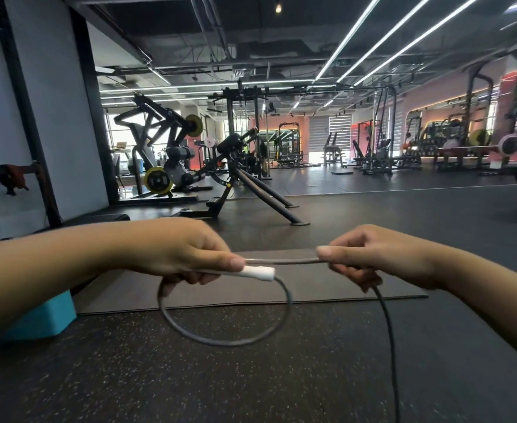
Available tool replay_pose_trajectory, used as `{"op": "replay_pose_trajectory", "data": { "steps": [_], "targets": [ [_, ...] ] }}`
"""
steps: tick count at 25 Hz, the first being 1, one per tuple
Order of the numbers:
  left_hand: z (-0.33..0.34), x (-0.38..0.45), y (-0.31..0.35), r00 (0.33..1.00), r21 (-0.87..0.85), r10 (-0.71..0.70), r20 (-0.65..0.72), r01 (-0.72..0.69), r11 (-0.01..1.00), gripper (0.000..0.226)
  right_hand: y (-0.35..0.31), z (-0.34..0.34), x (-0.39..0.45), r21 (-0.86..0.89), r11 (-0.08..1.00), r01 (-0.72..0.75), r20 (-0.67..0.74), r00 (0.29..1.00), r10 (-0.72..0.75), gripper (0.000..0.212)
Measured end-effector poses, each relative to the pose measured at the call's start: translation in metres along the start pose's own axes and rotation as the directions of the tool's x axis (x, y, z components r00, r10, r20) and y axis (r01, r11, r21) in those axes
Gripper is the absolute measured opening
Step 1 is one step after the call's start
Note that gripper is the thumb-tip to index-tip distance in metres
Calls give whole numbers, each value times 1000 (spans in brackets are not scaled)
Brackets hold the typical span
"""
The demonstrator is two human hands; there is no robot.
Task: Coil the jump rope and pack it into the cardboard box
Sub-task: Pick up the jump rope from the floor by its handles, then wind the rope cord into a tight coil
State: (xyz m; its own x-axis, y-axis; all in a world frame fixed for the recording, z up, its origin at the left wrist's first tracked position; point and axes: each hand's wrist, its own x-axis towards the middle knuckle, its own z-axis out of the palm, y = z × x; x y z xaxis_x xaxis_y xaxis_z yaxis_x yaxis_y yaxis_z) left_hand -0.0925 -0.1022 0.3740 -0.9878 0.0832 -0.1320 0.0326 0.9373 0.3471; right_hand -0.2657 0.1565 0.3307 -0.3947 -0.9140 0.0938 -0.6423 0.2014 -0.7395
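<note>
A grey jump rope (226, 341) with a white handle (258, 272) is held up in front of me above the gym floor. My left hand (177, 251) grips the handle together with a strand of rope, and one round loop hangs below it. My right hand (370, 257) pinches the rope a short way to the right, so a straight stretch runs between the two hands. From the right hand the rest of the rope drops down out of the bottom of the view. No cardboard box is visible.
A dark mat (312, 288) lies on the speckled rubber floor just beyond my hands. A teal block (46, 319) sits at the left under my forearm. Weight machines (171, 154) and racks stand farther back across the gym.
</note>
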Motion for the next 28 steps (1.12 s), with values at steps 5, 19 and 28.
{"op": "replay_pose_trajectory", "data": {
  "steps": [5, 19, 28],
  "targets": [
    [0, -13, -24, 994, -86, -49, -97, 41, 995, 42, 14, -5, 13, 330, 940, 88, -293, 956, 13, 29],
    [57, 73, 53, 414, -622, -677, -609, -778, 84, 30, -14, 104, 62, 743, 575, 342, -395, 918, -36, 42],
    [87, 79, 61, 680, -776, -630, -374, -601, -188, 49, -32, 126, 75, 614, 601, 511, -664, 746, 44, 38]
  ]
}}
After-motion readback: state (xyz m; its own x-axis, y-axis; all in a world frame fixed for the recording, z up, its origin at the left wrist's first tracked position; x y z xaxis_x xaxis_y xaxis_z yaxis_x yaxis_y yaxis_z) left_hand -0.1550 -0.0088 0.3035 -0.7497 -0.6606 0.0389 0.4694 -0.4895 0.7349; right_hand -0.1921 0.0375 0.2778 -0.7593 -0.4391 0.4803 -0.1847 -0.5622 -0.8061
